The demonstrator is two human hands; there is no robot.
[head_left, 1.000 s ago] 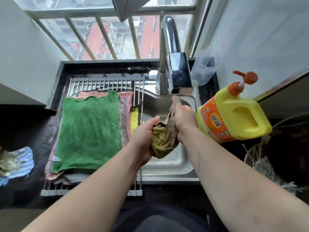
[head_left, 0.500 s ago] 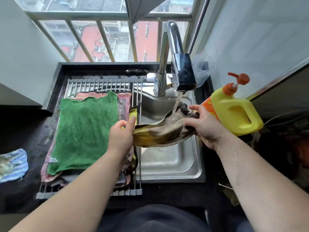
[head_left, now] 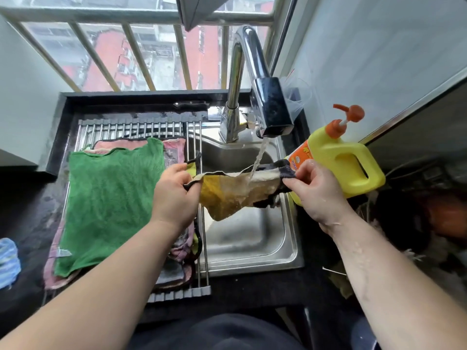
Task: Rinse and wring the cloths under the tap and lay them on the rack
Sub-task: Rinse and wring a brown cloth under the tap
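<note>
Steel sink (head_left: 290, 253), left hand (head_left: 174, 195), right hand (head_left: 318, 190) each pinching yellow cloth (head_left: 235, 193) under tap (head_left: 262, 97)

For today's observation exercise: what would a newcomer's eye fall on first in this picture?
The yellow cloth stretched between left hand and right hand under the running tap, above the sink. Next, the green cloth spread on the rack, left, and the yellow bottle, right.

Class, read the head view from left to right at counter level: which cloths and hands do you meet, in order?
Blue striped cloth → green cloth → left hand → yellow cloth, gripped at both ends → right hand.
</note>
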